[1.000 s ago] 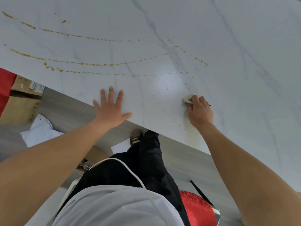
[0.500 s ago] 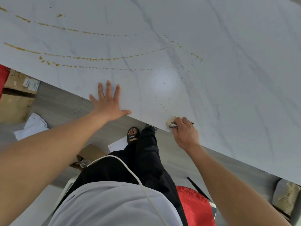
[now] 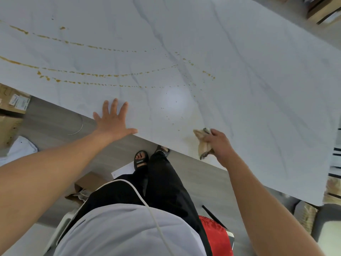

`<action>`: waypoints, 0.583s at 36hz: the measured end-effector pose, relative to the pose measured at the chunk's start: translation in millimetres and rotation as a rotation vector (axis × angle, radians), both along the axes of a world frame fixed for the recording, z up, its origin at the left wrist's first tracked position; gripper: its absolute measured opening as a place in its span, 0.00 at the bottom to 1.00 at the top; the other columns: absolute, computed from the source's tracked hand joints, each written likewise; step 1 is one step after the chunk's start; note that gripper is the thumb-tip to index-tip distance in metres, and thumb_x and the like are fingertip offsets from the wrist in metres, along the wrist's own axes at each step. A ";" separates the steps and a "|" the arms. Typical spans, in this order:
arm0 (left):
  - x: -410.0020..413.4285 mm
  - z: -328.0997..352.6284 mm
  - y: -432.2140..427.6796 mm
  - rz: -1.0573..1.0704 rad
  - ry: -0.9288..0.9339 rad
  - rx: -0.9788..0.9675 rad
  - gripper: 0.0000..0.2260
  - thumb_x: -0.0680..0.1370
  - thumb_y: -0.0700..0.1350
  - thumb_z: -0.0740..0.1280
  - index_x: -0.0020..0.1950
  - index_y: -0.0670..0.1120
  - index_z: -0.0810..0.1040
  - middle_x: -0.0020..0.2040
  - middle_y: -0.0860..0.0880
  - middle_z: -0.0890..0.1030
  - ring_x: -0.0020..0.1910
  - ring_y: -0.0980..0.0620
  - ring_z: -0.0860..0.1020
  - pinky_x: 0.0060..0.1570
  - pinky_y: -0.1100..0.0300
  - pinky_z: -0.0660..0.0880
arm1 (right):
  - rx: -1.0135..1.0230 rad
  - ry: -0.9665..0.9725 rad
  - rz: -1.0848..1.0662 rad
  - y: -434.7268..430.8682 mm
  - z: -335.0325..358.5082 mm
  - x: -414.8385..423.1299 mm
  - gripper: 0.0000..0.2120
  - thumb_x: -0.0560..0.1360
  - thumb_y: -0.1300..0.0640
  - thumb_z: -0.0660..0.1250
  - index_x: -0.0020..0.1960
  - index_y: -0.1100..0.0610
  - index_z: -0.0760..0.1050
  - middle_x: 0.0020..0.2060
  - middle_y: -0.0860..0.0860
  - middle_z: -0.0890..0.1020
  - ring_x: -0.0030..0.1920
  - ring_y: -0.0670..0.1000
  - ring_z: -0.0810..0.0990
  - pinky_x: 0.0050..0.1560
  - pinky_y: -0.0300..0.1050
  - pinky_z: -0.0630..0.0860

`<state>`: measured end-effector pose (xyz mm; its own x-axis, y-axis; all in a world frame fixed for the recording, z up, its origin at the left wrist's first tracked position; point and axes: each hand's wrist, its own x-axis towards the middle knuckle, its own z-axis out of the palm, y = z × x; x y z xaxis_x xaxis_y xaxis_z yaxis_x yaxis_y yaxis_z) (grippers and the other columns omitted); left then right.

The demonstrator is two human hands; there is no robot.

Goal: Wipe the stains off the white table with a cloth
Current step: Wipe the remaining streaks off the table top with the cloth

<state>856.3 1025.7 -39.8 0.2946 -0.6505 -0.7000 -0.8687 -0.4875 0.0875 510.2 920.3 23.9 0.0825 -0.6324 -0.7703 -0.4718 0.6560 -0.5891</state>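
The white marble-veined table (image 3: 239,80) fills the upper view. Three long dotted arcs of yellow-brown stains (image 3: 96,74) cross its left and middle, and small specks (image 3: 171,119) trail toward the near edge. My right hand (image 3: 219,145) grips a crumpled beige cloth (image 3: 203,141) against the table just inside the near edge. Part of the cloth sticks out to the left of my fingers. My left hand (image 3: 112,121) lies flat on the table edge with its fingers spread.
Below the table edge are my black trousers and sandalled feet (image 3: 141,160) on a grey floor. Cardboard boxes (image 3: 11,111) stand at the left, a red-cushioned chair (image 3: 215,237) at the lower right, more boxes (image 3: 324,10) beyond the table's far corner.
My right hand drew the cloth from farther in on the table to the near edge, then a little back in and right. A faint smear lies where it passed. The left hand stayed planted.
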 end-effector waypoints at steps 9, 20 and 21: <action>28.2 8.7 -13.1 0.266 -0.009 -0.006 0.58 0.68 0.75 0.70 0.83 0.55 0.39 0.83 0.49 0.35 0.81 0.39 0.36 0.75 0.30 0.50 | 0.091 -0.493 -1.114 -72.0 5.3 -46.3 0.06 0.77 0.62 0.61 0.50 0.52 0.73 0.36 0.47 0.76 0.28 0.46 0.76 0.25 0.35 0.68; 9.9 3.4 -37.1 0.397 0.035 0.134 0.63 0.66 0.76 0.71 0.81 0.52 0.30 0.80 0.45 0.27 0.79 0.35 0.31 0.76 0.29 0.51 | -0.061 0.053 -0.746 -190.9 -14.8 4.7 0.07 0.73 0.65 0.62 0.46 0.55 0.74 0.42 0.51 0.77 0.37 0.51 0.75 0.28 0.39 0.69; 9.0 3.7 -36.5 0.392 0.029 0.144 0.63 0.67 0.75 0.71 0.81 0.52 0.29 0.80 0.45 0.26 0.79 0.35 0.31 0.76 0.29 0.51 | -0.120 0.093 -0.665 -200.1 -18.2 10.5 0.06 0.72 0.64 0.62 0.44 0.55 0.73 0.41 0.51 0.76 0.38 0.52 0.74 0.28 0.39 0.69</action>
